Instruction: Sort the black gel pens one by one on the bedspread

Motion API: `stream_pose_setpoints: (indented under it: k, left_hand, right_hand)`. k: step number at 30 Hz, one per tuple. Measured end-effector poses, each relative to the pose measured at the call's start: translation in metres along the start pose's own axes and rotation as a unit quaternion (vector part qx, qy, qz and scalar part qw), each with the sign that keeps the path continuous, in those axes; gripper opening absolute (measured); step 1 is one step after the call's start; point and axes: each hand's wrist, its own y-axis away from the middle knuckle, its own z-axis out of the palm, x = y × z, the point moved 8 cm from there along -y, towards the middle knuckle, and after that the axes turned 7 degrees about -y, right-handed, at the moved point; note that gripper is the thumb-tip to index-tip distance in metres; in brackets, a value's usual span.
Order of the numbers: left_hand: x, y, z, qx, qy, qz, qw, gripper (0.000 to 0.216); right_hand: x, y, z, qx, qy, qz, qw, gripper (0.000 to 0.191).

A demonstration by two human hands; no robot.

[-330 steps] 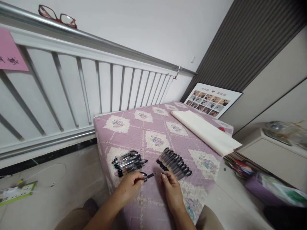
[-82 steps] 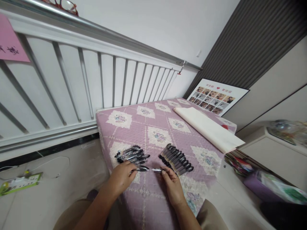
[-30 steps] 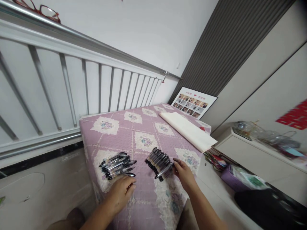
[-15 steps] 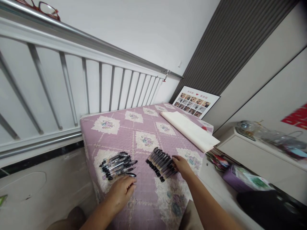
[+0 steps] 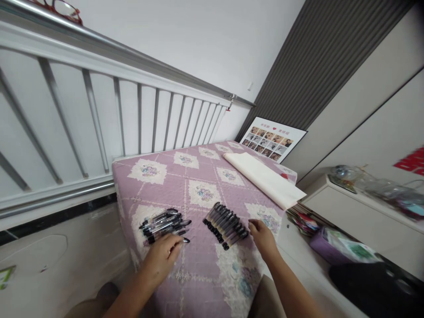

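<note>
On the purple quilted table cover [image 5: 198,274] lie two groups of black-capped clear pens. A loose pile of pens [image 5: 163,222] is on the left, and a tidy row of pens [image 5: 225,223] lies side by side on the right. My left hand [image 5: 161,258] reaches to the near edge of the loose pile, fingers stretched, their tips on the nearest pen [image 5: 181,239]. My right hand [image 5: 263,237] hovers just right of the row's near end, fingers apart and holding nothing.
A cream folded sheet [image 5: 265,179] lies across the far right of the cover. A framed photo collage [image 5: 272,143] leans on the dark slatted wall. A white railing [image 5: 99,115] runs along the left, with glasses [image 5: 62,9] on top. Bags and clutter [image 5: 334,249] sit on the floor at the right.
My right hand laid a pen at the near end of the tidy row, let go and drew back. My left hand slid forward onto the edge of the loose pile.
</note>
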Motion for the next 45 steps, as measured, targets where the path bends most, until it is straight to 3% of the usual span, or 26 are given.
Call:
stream_pose_setpoints:
  k: [4,8,13,16,19,24,30,38,45]
  left_hand:
    - [-0.021,-0.001,-0.029,0.081,-0.022,-0.046,0.995,0.021]
    - [-0.032,-0.003,-0.043,0.123,-0.074,-0.051,0.988,0.021]
    - [-0.029,-0.004,-0.035,0.099,-0.185,-0.019,0.978,0.020]
    - [-0.025,-0.003,-0.027,0.061,-0.255,-0.018,0.965,0.019]
    - [-0.021,-0.002,-0.025,0.028,-0.290,-0.034,0.956,0.020]
    - [-0.017,-0.002,-0.023,-0.033,-0.307,-0.075,0.948,0.015]
    - [-0.017,0.000,-0.016,-0.071,-0.326,-0.117,0.935,0.015]
    - [-0.010,0.006,-0.013,-0.038,-0.338,-0.123,0.932,0.014]
    - [-0.004,0.020,0.002,-0.005,-0.314,-0.125,0.941,0.011]
  right_hand:
    - [-0.003,0.036,-0.004,-0.002,0.001,-0.025,1.000,0.035]
    - [-0.042,0.089,0.043,-0.094,-0.006,-0.121,0.988,0.027]
    - [-0.107,0.148,0.129,-0.212,0.000,-0.273,0.938,0.016]
    - [-0.123,0.158,0.161,-0.213,0.001,-0.307,0.927,0.018]
    - [-0.123,0.159,0.177,-0.195,0.031,-0.314,0.929,0.021]
    - [-0.110,0.166,0.180,-0.201,0.096,-0.334,0.916,0.025]
    - [-0.095,0.167,0.157,-0.190,0.086,-0.349,0.914,0.023]
    - [-0.091,0.168,0.149,-0.170,0.063,-0.335,0.924,0.028]
    - [-0.096,0.167,0.148,-0.181,0.050,-0.330,0.925,0.026]
